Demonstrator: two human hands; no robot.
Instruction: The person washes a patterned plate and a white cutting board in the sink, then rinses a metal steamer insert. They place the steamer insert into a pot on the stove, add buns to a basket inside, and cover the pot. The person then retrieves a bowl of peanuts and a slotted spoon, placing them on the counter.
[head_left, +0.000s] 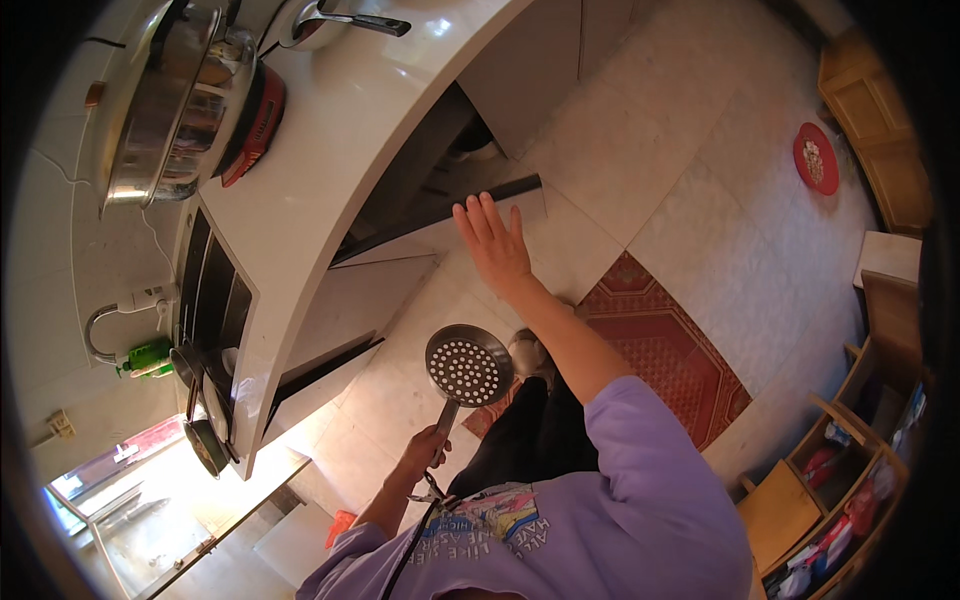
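Observation:
My left hand grips the handle of a metal skimmer with a round perforated bowl. The skimmer hangs in front of my legs, above the tiled floor, its bowl pointing away from me. My right hand is stretched out flat with its fingers extended and nothing in them. It lies over the dark front edge of a pulled-out drawer below the counter. Whether the palm presses on that edge cannot be told. Inside the drawer it is dark; a rounded vessel shows faintly near its far end.
On the white counter stand a large steel pot on a red-sided cooker, and a bowl with a ladle. A sink is set behind. Right lie a red patterned mat, a red basin and wooden cabinets.

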